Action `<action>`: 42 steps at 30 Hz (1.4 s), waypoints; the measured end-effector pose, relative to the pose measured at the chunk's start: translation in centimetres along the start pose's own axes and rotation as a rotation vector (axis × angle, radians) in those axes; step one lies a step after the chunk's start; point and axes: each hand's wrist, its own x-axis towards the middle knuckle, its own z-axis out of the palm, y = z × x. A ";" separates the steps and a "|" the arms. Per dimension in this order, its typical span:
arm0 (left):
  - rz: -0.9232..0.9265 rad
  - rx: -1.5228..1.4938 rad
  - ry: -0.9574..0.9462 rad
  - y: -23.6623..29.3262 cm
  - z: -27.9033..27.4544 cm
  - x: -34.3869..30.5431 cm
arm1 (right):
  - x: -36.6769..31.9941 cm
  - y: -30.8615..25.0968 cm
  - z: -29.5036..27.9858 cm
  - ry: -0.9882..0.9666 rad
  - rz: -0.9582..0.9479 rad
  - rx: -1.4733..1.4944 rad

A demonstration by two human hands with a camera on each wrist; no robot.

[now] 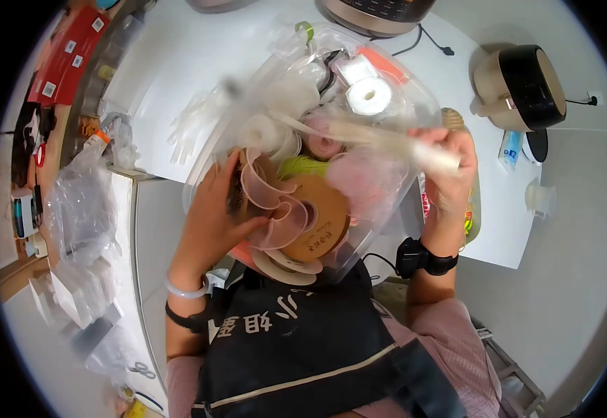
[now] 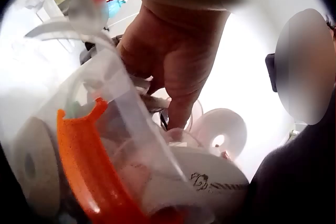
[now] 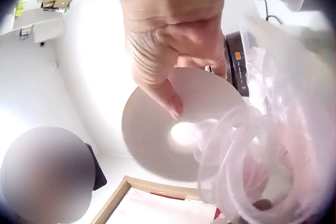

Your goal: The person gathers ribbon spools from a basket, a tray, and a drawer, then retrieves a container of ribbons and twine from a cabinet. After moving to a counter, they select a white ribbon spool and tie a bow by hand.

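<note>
My right hand [image 1: 449, 164] pinches a white ribbon spool [image 3: 144, 134] by its rim, thumb on its flat face and fingers behind. A pale ribbon [image 1: 366, 132] stretches left from it across the top of a clear plastic bin [image 1: 202, 167]. Inside the bin, my left hand [image 1: 209, 216] grips a brown-sided spool of sheer pink ribbon [image 1: 265, 191], whose loose loops curl beside the thumb. A large brown cardboard spool [image 1: 324, 226] with handwriting lies right next to it. The left fingertips are partly hidden behind the spool.
White ribbon rolls [image 1: 369, 95], a pink roll [image 1: 324, 143] and pink netting [image 1: 362, 174] fill the bin. An orange handle [image 2: 89, 166] sits on its side. Behind stands a cooker [image 1: 380, 15]; another appliance [image 1: 523, 87] is at right. Clear plastic bags [image 1: 84, 202] lie left.
</note>
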 end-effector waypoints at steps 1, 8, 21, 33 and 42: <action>0.001 -0.017 -0.014 0.4 -0.5 -0.2 | 0.1 -0.3 0.3 0.170 0.018 -0.115; -0.030 0.056 0.089 3.5 -4.2 -1.4 | 2.7 -3.0 1.4 0.510 0.031 0.050; 0.902 -0.258 0.094 15.8 0.9 1.2 | -4.6 -14.0 5.6 0.407 -0.308 0.734; 1.240 -0.063 -0.394 13.3 -5.8 -9.7 | -32.8 -17.6 13.2 1.326 -0.708 0.293; 1.169 -0.663 -1.229 15.1 -1.1 -20.8 | -59.1 -7.7 20.8 1.848 -0.073 0.153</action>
